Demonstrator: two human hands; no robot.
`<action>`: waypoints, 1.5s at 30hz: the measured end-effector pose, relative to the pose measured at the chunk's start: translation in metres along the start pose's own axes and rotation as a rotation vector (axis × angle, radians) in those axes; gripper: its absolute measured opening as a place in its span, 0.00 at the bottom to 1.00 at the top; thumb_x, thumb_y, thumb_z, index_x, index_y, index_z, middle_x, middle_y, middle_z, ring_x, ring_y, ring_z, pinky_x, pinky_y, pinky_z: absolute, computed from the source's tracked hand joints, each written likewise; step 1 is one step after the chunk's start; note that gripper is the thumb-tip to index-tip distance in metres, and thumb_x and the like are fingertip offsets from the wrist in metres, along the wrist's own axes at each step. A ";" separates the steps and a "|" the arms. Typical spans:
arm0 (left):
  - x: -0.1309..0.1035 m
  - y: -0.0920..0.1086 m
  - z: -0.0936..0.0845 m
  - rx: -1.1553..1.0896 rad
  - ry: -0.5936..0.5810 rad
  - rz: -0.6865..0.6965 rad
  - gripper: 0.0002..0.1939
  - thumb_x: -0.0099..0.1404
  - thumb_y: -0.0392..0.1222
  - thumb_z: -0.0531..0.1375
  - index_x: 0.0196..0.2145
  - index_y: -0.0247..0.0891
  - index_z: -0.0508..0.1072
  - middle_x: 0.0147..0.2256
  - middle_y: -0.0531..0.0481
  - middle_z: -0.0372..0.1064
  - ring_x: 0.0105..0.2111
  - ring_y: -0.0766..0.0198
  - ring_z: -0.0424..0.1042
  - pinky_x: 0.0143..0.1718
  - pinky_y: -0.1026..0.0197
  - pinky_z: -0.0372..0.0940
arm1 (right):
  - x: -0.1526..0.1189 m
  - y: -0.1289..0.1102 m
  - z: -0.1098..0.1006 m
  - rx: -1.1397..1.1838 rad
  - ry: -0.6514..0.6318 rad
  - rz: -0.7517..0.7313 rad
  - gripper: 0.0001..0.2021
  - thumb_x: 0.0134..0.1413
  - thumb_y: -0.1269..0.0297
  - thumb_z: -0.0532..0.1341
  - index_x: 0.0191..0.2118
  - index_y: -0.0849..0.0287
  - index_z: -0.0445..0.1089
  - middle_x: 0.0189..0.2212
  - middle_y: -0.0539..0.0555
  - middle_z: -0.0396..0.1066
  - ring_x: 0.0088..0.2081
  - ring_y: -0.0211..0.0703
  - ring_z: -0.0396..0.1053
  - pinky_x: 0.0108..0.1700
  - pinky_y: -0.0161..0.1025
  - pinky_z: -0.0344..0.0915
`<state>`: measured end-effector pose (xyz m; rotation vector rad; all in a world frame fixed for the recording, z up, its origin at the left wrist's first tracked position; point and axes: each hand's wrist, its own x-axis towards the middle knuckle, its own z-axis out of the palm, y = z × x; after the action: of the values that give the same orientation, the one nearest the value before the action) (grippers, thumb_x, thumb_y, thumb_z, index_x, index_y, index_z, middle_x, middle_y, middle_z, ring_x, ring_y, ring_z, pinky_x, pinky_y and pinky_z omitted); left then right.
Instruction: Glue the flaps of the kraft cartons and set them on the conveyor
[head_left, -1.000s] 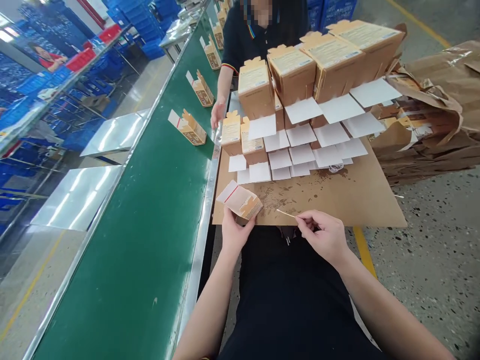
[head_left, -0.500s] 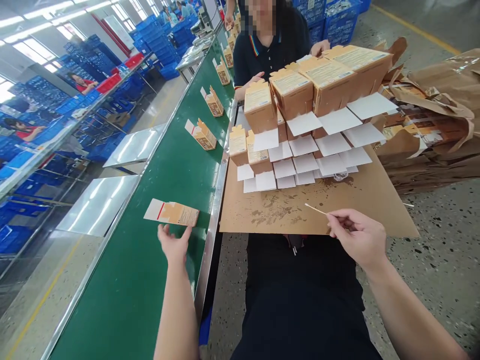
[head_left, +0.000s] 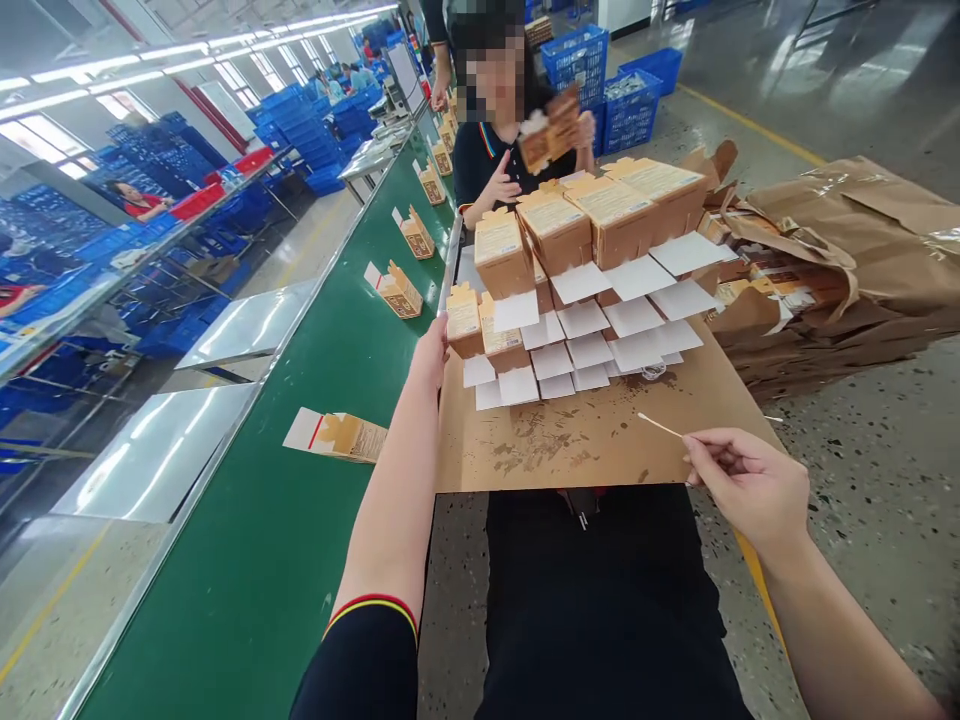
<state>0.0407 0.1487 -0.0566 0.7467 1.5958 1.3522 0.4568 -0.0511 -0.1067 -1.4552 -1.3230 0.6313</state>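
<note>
My right hand is closed in a pinch on a thin cotton swab, its white tip pointing left over the brown cardboard sheet. My left hand is at the left side of the front-left small carton in the stack. Its fingers are mostly hidden, so I cannot tell whether it grips the carton. Behind my left forearm, an open carton lies on the green conveyor belt, its white flap with a red strip facing left. The stacked cartons have white flaps sticking out toward me.
Across the stack a co-worker holds a blurred carton. Several open cartons stand farther up the belt. Brown paper-wrapped bundles lie at the right. Blue crates stand behind. Dark stains mark the cardboard.
My left hand has moved from beside the carton on the belt to the stack's left side. The co-worker has lifted a carton. My right hand still pinches the swab. The view has shifted.
</note>
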 end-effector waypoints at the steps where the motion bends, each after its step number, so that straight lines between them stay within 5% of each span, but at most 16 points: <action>1: 0.005 0.001 0.008 0.027 -0.028 -0.026 0.24 0.62 0.59 0.76 0.47 0.41 0.81 0.57 0.34 0.83 0.65 0.39 0.79 0.68 0.39 0.71 | -0.002 0.000 -0.002 -0.003 0.013 0.003 0.22 0.61 0.37 0.74 0.32 0.52 0.83 0.21 0.54 0.77 0.18 0.48 0.75 0.24 0.44 0.80; 6: -0.004 -0.002 0.008 0.051 -0.089 -0.020 0.25 0.60 0.52 0.78 0.50 0.38 0.82 0.50 0.35 0.84 0.55 0.42 0.84 0.59 0.44 0.77 | 0.003 0.002 -0.012 -0.082 0.051 0.006 0.19 0.61 0.42 0.73 0.32 0.54 0.82 0.22 0.54 0.78 0.20 0.47 0.76 0.27 0.43 0.78; 12: -0.052 -0.019 -0.063 -0.061 0.063 0.196 0.22 0.58 0.50 0.76 0.48 0.42 0.82 0.52 0.43 0.85 0.57 0.45 0.83 0.55 0.48 0.80 | 0.065 0.002 -0.015 -0.403 -0.029 -0.027 0.05 0.59 0.61 0.67 0.33 0.54 0.78 0.28 0.56 0.82 0.30 0.46 0.78 0.39 0.41 0.75; 15: -0.095 -0.051 -0.087 -0.178 -0.020 0.185 0.29 0.54 0.48 0.78 0.53 0.41 0.82 0.60 0.40 0.83 0.63 0.38 0.81 0.60 0.42 0.79 | 0.099 0.004 -0.008 -0.581 -0.177 -0.117 0.06 0.60 0.69 0.66 0.31 0.54 0.74 0.29 0.57 0.82 0.32 0.46 0.76 0.40 0.41 0.70; 20: -0.159 -0.113 -0.082 -0.215 -0.103 0.060 0.41 0.50 0.49 0.85 0.60 0.45 0.81 0.64 0.38 0.81 0.67 0.35 0.78 0.67 0.36 0.76 | 0.129 0.015 0.011 -0.801 -0.375 -0.230 0.14 0.63 0.73 0.64 0.27 0.52 0.65 0.28 0.57 0.78 0.30 0.50 0.73 0.35 0.42 0.64; 25: -0.172 -0.130 -0.066 -0.175 -0.147 0.026 0.45 0.52 0.51 0.87 0.64 0.45 0.77 0.65 0.37 0.80 0.67 0.40 0.79 0.69 0.40 0.74 | 0.137 0.020 0.007 -0.831 -0.441 -0.269 0.15 0.66 0.71 0.63 0.28 0.50 0.64 0.27 0.56 0.76 0.29 0.53 0.74 0.33 0.44 0.64; 29: -0.169 -0.131 -0.061 -0.122 -0.124 0.054 0.45 0.51 0.51 0.87 0.62 0.45 0.77 0.62 0.37 0.81 0.63 0.42 0.82 0.68 0.40 0.76 | 0.114 0.012 -0.017 -0.800 -0.280 -0.257 0.08 0.67 0.68 0.65 0.34 0.53 0.73 0.32 0.59 0.81 0.34 0.55 0.80 0.38 0.46 0.72; 32: -0.169 -0.134 -0.061 -0.122 -0.102 0.054 0.43 0.50 0.51 0.87 0.59 0.44 0.76 0.60 0.37 0.82 0.62 0.42 0.83 0.67 0.41 0.76 | 0.069 0.002 -0.013 -0.596 -0.198 -0.286 0.06 0.70 0.64 0.65 0.40 0.54 0.80 0.32 0.58 0.82 0.33 0.52 0.82 0.37 0.45 0.77; 36: -0.171 -0.134 -0.061 -0.118 -0.080 0.063 0.42 0.50 0.53 0.87 0.57 0.43 0.76 0.58 0.38 0.83 0.60 0.43 0.84 0.66 0.41 0.77 | -0.007 -0.010 0.046 -0.191 -0.402 -0.366 0.08 0.73 0.65 0.64 0.41 0.54 0.81 0.31 0.52 0.82 0.29 0.44 0.80 0.33 0.39 0.77; 40: -0.172 -0.134 -0.059 -0.083 -0.075 0.073 0.41 0.50 0.56 0.87 0.55 0.42 0.76 0.56 0.38 0.83 0.58 0.44 0.84 0.64 0.41 0.78 | -0.054 -0.009 0.108 -0.051 -0.523 -0.443 0.11 0.73 0.71 0.62 0.36 0.54 0.77 0.27 0.50 0.78 0.26 0.39 0.74 0.32 0.36 0.71; 45: -0.168 -0.147 -0.054 -0.087 -0.044 0.122 0.43 0.49 0.59 0.86 0.56 0.43 0.75 0.58 0.37 0.82 0.59 0.43 0.83 0.63 0.40 0.78 | -0.059 0.002 0.122 -0.109 -0.558 -0.476 0.12 0.74 0.72 0.60 0.36 0.54 0.75 0.27 0.50 0.76 0.26 0.40 0.72 0.32 0.37 0.69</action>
<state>0.0772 -0.0547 -0.1572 0.8258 1.4672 1.4734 0.3352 -0.0660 -0.1640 -1.0114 -2.0836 0.6749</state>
